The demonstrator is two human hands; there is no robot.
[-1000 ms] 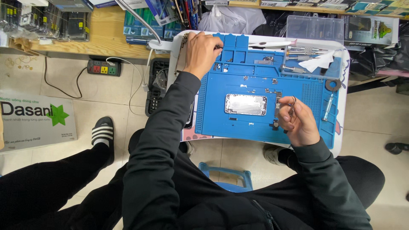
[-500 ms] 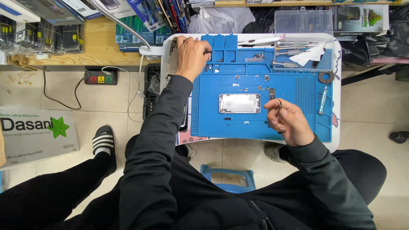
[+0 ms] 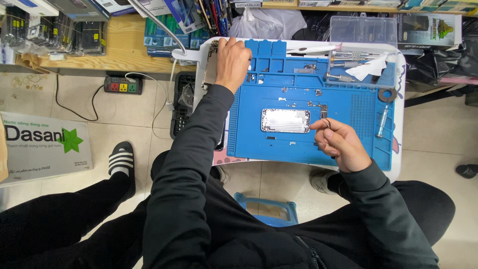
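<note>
Both hands' fingers curl shut: left hand (image 3: 232, 62) hides its grasp, right hand (image 3: 340, 143) pinches something tiny.

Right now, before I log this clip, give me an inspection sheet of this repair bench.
Surface: blue work mat on a white table.
Job's things: silver phone housing mid-mat; small parts beside it.
Clutter: screwdrivers, tissue, clear box.
Grippers: left hand on a flat part at the mat's far corner; right hand pinches something tiny.
Cables: power strip on the floor.
Surroundings: shelf, blue stool.
</note>
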